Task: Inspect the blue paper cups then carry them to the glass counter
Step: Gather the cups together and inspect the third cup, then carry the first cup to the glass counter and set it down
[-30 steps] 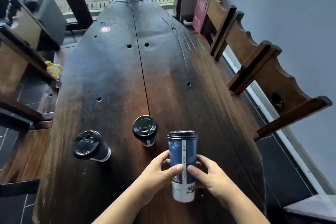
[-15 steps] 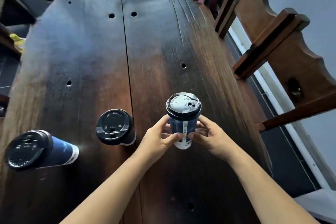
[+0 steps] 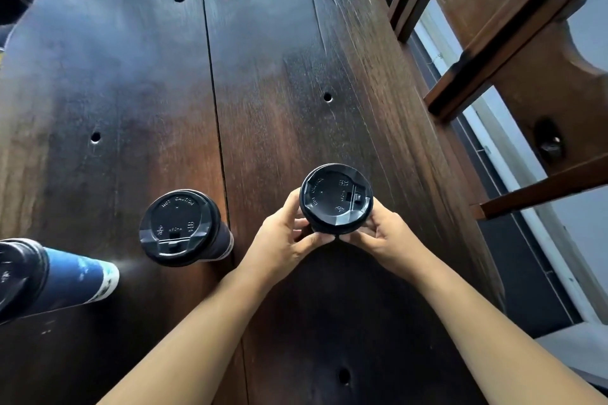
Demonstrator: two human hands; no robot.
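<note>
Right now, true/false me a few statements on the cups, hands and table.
1. The left hand and right hand both grip the held cup. True.
2. The held cup has no lid. False: a black lid is on it.
3. No hand touches the middle cup or the left cup. True.
4. Those two cups are right of the hands. False: they are to the left.
5. The cups are at a glass table. False: the table is dark wood.
</note>
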